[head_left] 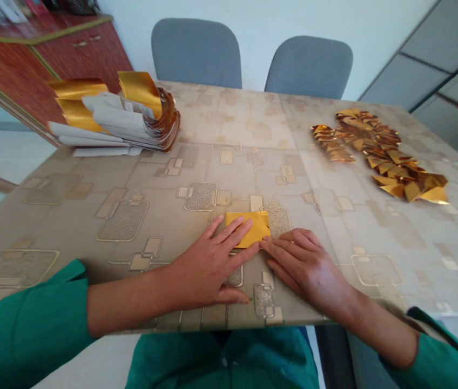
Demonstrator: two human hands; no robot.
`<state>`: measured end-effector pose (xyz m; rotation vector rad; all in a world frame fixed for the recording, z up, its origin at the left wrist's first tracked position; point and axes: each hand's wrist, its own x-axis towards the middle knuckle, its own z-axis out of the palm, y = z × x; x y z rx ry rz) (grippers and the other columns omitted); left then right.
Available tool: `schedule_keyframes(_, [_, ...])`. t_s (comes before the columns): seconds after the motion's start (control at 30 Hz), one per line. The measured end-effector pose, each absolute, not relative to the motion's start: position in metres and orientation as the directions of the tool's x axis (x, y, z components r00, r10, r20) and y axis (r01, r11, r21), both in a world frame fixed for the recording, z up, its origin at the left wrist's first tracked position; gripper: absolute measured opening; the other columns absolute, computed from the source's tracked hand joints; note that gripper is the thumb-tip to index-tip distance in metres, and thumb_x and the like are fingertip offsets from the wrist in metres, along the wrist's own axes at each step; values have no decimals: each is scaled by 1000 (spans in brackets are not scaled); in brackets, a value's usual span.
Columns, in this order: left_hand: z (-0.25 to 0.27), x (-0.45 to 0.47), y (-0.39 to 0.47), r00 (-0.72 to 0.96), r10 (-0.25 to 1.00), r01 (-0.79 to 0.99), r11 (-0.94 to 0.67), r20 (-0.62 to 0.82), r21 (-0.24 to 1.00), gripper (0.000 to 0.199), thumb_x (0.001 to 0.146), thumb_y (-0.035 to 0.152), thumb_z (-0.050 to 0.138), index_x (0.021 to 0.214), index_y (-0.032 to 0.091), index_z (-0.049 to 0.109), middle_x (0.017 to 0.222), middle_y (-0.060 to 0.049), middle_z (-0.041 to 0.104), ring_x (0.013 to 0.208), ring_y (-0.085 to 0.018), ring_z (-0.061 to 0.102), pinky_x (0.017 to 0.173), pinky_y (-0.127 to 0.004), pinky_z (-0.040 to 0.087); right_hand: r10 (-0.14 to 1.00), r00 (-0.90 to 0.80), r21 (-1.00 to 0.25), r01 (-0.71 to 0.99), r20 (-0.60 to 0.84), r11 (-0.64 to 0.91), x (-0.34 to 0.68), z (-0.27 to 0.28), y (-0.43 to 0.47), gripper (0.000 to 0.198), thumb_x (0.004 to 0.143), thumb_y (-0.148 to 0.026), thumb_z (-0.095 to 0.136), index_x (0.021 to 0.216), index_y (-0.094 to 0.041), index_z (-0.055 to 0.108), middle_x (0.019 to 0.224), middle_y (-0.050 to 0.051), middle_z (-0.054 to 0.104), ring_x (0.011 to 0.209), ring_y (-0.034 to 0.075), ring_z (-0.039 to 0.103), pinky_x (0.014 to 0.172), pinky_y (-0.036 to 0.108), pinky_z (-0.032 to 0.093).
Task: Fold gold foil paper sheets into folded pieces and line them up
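Ideally, the paper (258, 230) at six o'clock on the tabletop (164, 216) is pinned by the spread left grip (213, 267). Its four-o'clock corner (267, 233) should be pressed evenly by the bunched right grip (309, 266), pinching unclear.

Beige counter (168, 221) with outlined rectangles; gold paper (258, 229); from it, at ten o'clock, a gold-and-whitish stack (119, 119), at two coppery-gold folded pieces (399, 167), at eight a green sleeve (34, 313).

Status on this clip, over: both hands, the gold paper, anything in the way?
Left hand spread, fingers on gold paper. Right hand at its near right corner. Folded gold pieces, paper stack apart from both hands.
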<state>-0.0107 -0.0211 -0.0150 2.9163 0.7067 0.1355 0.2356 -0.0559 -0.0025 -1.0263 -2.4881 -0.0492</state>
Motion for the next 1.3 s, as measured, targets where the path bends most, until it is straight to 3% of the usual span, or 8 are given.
schedule_keyframes(0.3, [-11, -21, -6, 933, 361, 356, -921, 1, 159, 88, 89, 73, 49, 154, 17, 31, 161, -26, 19, 151, -39, 18, 118, -60, 16, 625, -663, -32, 675, 412, 737, 238, -2, -56, 22, 98, -22, 57, 112, -12, 71, 112, 6, 74, 94, 22, 61, 85, 39, 46])
schedule_keyframes(0.53, [-5, -48, 3, 934, 355, 350, -931, 35, 100, 73, 91, 63, 56, 153, 30, 35, 163, -17, 21, 149, -36, 25, 119, -59, 17, 616, -674, -72, 648, 407, 758, 238, 1, -53, 24, 99, -24, 54, 112, -12, 70, 109, 9, 74, 96, 21, 62, 85, 37, 46])
schedule_keyframes(0.77, [3, -71, -3, 932, 355, 356, -934, 73, 0, 66, 89, 58, 64, 145, 28, 47, 161, -11, 31, 148, -35, 26, 120, -58, 16, 636, -667, -127, 645, 387, 753, 233, 6, -47, 23, 100, -25, 51, 98, -16, 72, 92, 7, 73, 90, 20, 60, 82, 36, 45])
schedule_keyframes(0.87, [-2, -54, -2, 933, 315, 314, -949, 173, 35, 38, 98, 42, 57, 129, 19, 59, 144, -11, 54, 137, -28, 44, 118, -50, 27, 666, -660, -123, 672, 348, 731, 226, 5, -40, 28, 100, -26, 52, 81, -17, 69, 80, 5, 67, 83, 19, 57, 79, 34, 43])
schedule_keyframes(0.93, [-4, -38, 0, 908, 339, 333, -940, 247, 69, 20, 101, 26, 51, 108, 15, 67, 117, -8, 68, 114, -22, 59, 107, -40, 42, 687, -652, -102, 697, 321, 710, 222, 4, -34, 29, 99, -28, 54, 75, -17, 66, 76, 4, 63, 79, 18, 55, 77, 33, 42])
schedule_keyframes(1.07, [-3, -14, 2, 895, 400, 392, -917, 196, 79, 18, 98, 28, 56, 89, 14, 65, 93, -6, 66, 87, -20, 60, 80, -32, 51, 682, -669, -92, 690, 296, 718, 229, 4, -29, 28, 99, -27, 53, 75, -17, 64, 77, 3, 60, 79, 17, 54, 79, 32, 40])
schedule_keyframes(1.17, [-2, -11, 3, 891, 393, 393, -918, 226, 48, 14, 96, 28, 60, 95, 15, 65, 93, -5, 64, 86, -20, 59, 78, -32, 50, 631, -721, -67, 642, 286, 764, 244, 7, -30, 29, 100, -23, 51, 75, -17, 63, 76, 3, 61, 81, 17, 54, 81, 33, 41])
schedule_keyframes(1.3, [-2, -13, 1, 918, 328, 342, -939, 224, -26, 13, 98, 23, 56, 103, 15, 65, 90, -4, 62, 85, -19, 59, 77, -31, 49, 543, -758, 2, 583, 361, 813, 247, 10, -31, 19, 100, -19, 50, 102, -17, 69, 90, 6, 70, 93, 20, 56, 82, 35, 42])
